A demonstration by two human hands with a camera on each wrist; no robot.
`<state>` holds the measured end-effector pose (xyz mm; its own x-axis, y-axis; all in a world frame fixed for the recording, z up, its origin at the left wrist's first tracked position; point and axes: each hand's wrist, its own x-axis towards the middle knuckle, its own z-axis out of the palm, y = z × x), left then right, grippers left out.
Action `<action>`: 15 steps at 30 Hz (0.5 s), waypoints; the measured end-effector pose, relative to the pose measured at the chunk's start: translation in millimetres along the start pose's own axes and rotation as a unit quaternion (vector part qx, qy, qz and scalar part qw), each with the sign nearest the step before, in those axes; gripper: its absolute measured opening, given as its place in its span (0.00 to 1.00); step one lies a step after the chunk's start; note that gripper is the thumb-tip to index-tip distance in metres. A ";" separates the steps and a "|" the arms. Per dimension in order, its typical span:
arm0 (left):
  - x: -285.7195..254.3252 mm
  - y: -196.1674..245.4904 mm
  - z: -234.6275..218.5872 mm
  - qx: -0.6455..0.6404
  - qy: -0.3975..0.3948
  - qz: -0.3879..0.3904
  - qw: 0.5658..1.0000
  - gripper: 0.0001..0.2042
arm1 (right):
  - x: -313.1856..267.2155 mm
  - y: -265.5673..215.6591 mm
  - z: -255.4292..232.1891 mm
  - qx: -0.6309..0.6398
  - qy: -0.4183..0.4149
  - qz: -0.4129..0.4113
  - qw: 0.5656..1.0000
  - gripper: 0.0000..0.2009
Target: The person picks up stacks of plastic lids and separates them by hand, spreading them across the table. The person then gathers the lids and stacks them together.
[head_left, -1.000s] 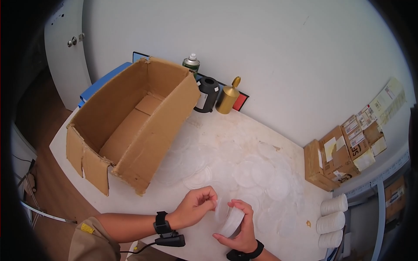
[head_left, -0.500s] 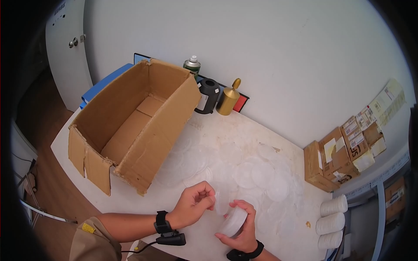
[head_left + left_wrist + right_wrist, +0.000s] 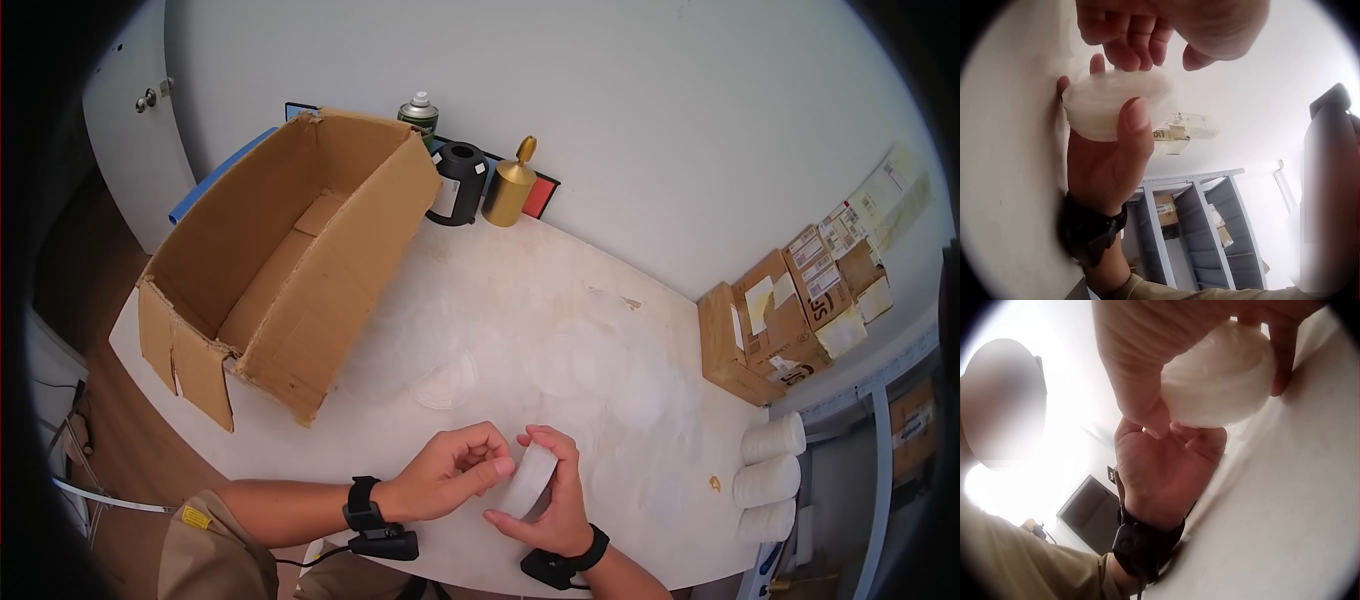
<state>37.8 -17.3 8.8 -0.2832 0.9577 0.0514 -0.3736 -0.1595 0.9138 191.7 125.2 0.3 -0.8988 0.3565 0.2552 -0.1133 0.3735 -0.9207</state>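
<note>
In the head view my right hand (image 3: 558,500) grips a stack of thin, translucent round plastic lids (image 3: 528,482), with the thumb on the near side and the fingers round the far side. The stack stands tilted on edge above the white table (image 3: 480,545). Close at its left is my left hand (image 3: 455,472), its fingers loosely bent. From the left wrist, those fingers hang right at the stack's rim (image 3: 1110,106), with the thumb apart and no lid between. More clear lids (image 3: 590,365) lie scattered over the table, faint and blurred.
A long open cardboard box (image 3: 335,310) takes up the table's left side. Behind it stand a spray can (image 3: 419,115), a black container (image 3: 458,185) and a gold canister (image 3: 510,195). Three white lid stacks (image 3: 768,485) lie at the right edge, below taped cartons (image 3: 765,330).
Earlier my left hand pinched a single lid beside the stack; now no separate lid shows in it, and it is nearer the stack. The head view has shifted slightly.
</note>
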 end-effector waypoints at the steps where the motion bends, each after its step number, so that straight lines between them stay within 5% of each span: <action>1: 0.6 -1.3 -0.5 -0.001 0.000 -0.005 1.000 0.08 | 0.7 0.2 -0.7 -0.022 -0.008 -0.019 1.000 0.49; 15: 2.8 -4.0 -5.5 -0.069 -0.030 -0.050 0.996 0.07 | 5.1 -7.9 -1.4 -0.121 -0.047 -0.049 0.990 0.51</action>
<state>33.6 -15.2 3.1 -0.1860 0.9825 -0.0090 -0.5171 -0.0901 0.8512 188.6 125.3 9.3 -0.9251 0.2313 0.3010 -0.1076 0.6008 -0.7922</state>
